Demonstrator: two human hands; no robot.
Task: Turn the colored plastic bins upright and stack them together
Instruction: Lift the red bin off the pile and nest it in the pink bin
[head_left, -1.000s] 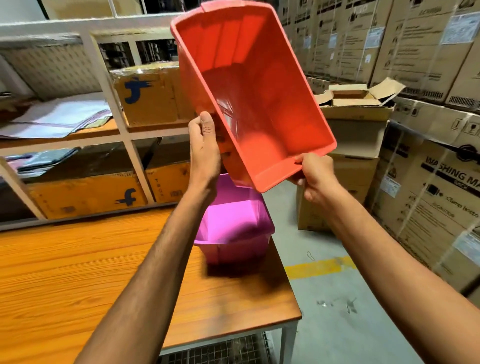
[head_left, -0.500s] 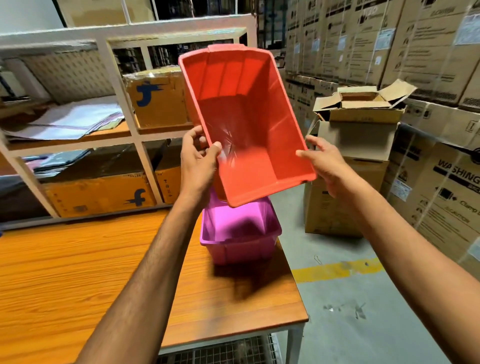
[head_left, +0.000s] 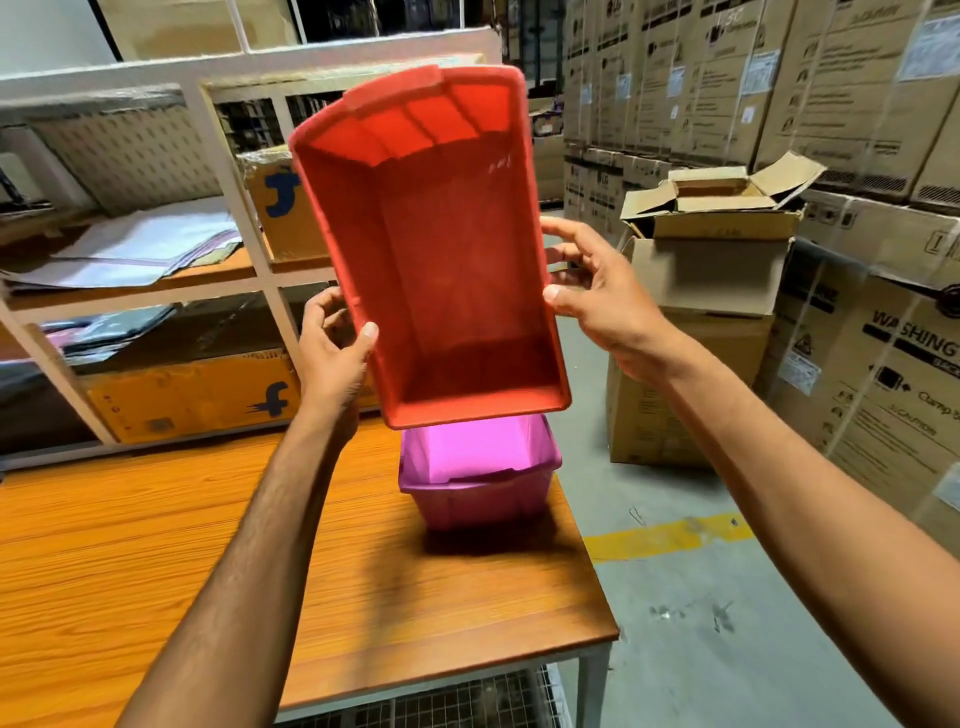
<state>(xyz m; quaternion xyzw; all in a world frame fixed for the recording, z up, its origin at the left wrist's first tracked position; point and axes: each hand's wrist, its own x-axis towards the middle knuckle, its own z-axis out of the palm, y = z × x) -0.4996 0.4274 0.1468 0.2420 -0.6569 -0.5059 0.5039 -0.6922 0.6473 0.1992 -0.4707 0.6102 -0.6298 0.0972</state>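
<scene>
A red plastic bin (head_left: 452, 270) hangs in the air above the table, tilted so its open mouth faces me. My left hand (head_left: 335, 358) grips its left long rim, thumb over the edge. My right hand (head_left: 592, 291) holds the right long rim, thumb on the edge and fingers behind. Directly below its near end, a purple plastic bin (head_left: 478, 478) stands upright at the right edge of the wooden table (head_left: 156, 571). The red bin hides the purple bin's far part.
A white shelf frame (head_left: 234, 171) with cardboard boxes and papers stands behind the table. Open cardboard boxes (head_left: 711, 270) sit on the floor to the right, with stacked cartons (head_left: 883, 364) beyond. The table's right edge drops to a grey floor with a yellow line (head_left: 670, 535).
The red bin has come lower and turned its mouth more squarely toward me over the purple bin. My right hand shifted from the bin's near corner to its right long rim.
</scene>
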